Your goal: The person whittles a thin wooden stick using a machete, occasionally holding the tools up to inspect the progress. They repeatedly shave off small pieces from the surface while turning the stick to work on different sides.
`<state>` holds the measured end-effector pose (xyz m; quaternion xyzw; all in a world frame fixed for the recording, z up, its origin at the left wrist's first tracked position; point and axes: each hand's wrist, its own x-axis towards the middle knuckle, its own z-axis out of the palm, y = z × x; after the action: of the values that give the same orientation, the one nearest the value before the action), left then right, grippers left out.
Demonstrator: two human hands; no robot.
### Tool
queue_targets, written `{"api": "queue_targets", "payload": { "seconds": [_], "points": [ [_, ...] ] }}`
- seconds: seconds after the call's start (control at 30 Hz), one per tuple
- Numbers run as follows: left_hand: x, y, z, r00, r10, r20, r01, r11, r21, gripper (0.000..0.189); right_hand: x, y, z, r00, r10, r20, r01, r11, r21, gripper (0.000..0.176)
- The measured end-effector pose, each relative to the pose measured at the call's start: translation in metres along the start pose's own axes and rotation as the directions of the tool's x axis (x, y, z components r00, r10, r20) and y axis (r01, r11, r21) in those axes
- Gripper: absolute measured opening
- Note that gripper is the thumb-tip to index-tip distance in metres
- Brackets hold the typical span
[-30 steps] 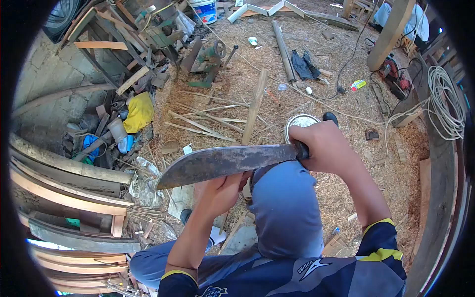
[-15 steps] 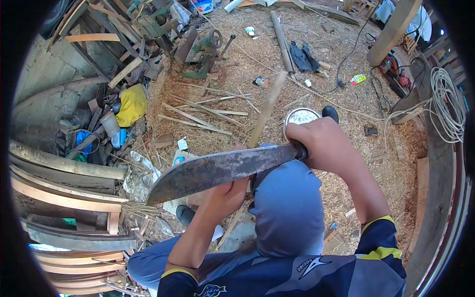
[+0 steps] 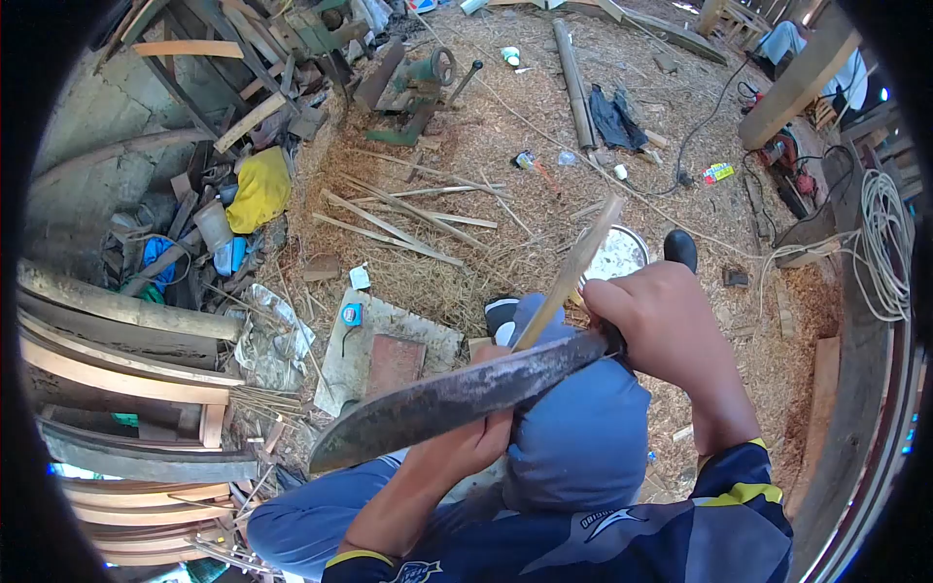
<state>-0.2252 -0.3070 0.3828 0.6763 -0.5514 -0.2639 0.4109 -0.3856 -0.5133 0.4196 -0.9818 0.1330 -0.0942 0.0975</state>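
Observation:
My right hand [image 3: 653, 303] is wrapped round the handle of a large machete [image 3: 457, 396], whose dark, worn blade reaches across to the left, over my raised knee. Below and partly behind the blade is my left hand [image 3: 486, 437], closed on a wooden stick [image 3: 571, 272]. The stick rises past the blade and slants up to the right; its lower end is hidden. Where blade and stick cross, I cannot tell whether they touch.
Thin wood strips [image 3: 398, 225] lie on the shavings ahead. A blue tape measure [image 3: 352, 314] rests on a board at the left. Beyond the knee is a round tin [image 3: 616, 255]. A wooden post [image 3: 799, 85] and a coiled cable [image 3: 882, 243] are at the right.
Both hands, the machete and the stick have moved lower in view and slightly right. The board with the tape measure shows more fully now.

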Motion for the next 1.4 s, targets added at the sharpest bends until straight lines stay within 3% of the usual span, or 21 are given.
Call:
{"api": "queue_targets", "payload": {
  "seconds": [0.17, 0.2, 0.3, 0.5, 0.6, 0.7, 0.73, 0.83, 0.87, 0.97, 1.07, 1.17, 1.4],
  "points": [
    [-0.007, 0.003, -0.014, 0.987, -0.142, 0.074, 0.144, 0.989, -0.019, 0.023, 0.009, -0.005, 0.0, 0.998, -0.016, -0.054, 0.018, 0.999, 0.036, 0.015],
    [-0.008, 0.0, -0.012, 0.998, -0.053, 0.021, 0.053, 0.998, 0.014, 0.022, 0.01, -0.006, 0.0, 0.998, -0.016, -0.066, 0.02, 0.999, 0.05, 0.015],
    [-0.009, 0.006, -0.019, 0.993, -0.109, 0.053, 0.113, 0.99, -0.081, 0.023, 0.009, -0.007, 0.004, 0.997, 0.029, -0.069, -0.024, 0.997, 0.071, 0.024],
    [-0.026, 0.022, -0.032, 0.958, -0.244, 0.151, 0.261, 0.96, -0.106, 0.026, 0.001, -0.012, -0.004, 0.988, 0.046, -0.15, -0.044, 0.999, 0.018, 0.014],
    [-0.021, 0.016, -0.031, 0.934, -0.317, 0.164, 0.327, 0.944, -0.036, 0.027, -0.001, -0.013, -0.008, 0.994, 0.086, -0.073, -0.085, 0.996, 0.023, 0.014],
    [0.007, 0.006, -0.025, 0.855, -0.476, 0.204, 0.488, 0.873, -0.01, 0.026, 0.002, 0.003, 0.004, 0.964, 0.154, 0.219, -0.195, 0.964, 0.179, 0.018],
    [0.009, -0.008, -0.011, 0.963, -0.269, 0.0, 0.269, 0.961, -0.059, 0.024, 0.005, 0.008, 0.004, 0.933, 0.154, 0.324, -0.233, 0.947, 0.22, 0.025],
    [0.021, -0.016, -0.005, 0.916, -0.397, 0.051, 0.392, 0.866, -0.311, 0.018, 0.013, 0.018, 0.01, 0.906, 0.1, 0.411, -0.253, 0.907, 0.336, 0.027],
    [0.025, -0.025, -0.01, 0.856, -0.487, 0.174, 0.517, 0.801, -0.301, 0.018, 0.014, 0.017, 0.014, 0.912, 0.102, 0.397, -0.253, 0.902, 0.35, 0.027],
    [0.033, -0.024, -0.006, 0.925, -0.381, 0.015, 0.36, 0.86, -0.362, 0.02, 0.02, 0.017, 0.019, 0.938, 0.102, 0.331, -0.22, 0.914, 0.341, 0.027],
    [0.048, -0.008, -0.021, 0.955, -0.291, 0.06, 0.296, 0.914, -0.279, 0.02, 0.021, 0.012, 0.019, 0.963, 0.101, 0.25, -0.171, 0.945, 0.279, 0.027],
    [0.044, -0.006, -0.025, 0.895, -0.417, 0.156, 0.445, 0.843, -0.3, 0.015, 0.02, 0.01, 0.021, 0.977, 0.101, 0.187, -0.154, 0.943, 0.294, 0.026],
    [0.035, -0.007, -0.017, 0.908, -0.404, 0.113, 0.42, 0.876, -0.238, 0.016, 0.017, 0.009, 0.02, 0.981, 0.096, 0.166, -0.139, 0.953, 0.268, 0.025]
  ]
}}
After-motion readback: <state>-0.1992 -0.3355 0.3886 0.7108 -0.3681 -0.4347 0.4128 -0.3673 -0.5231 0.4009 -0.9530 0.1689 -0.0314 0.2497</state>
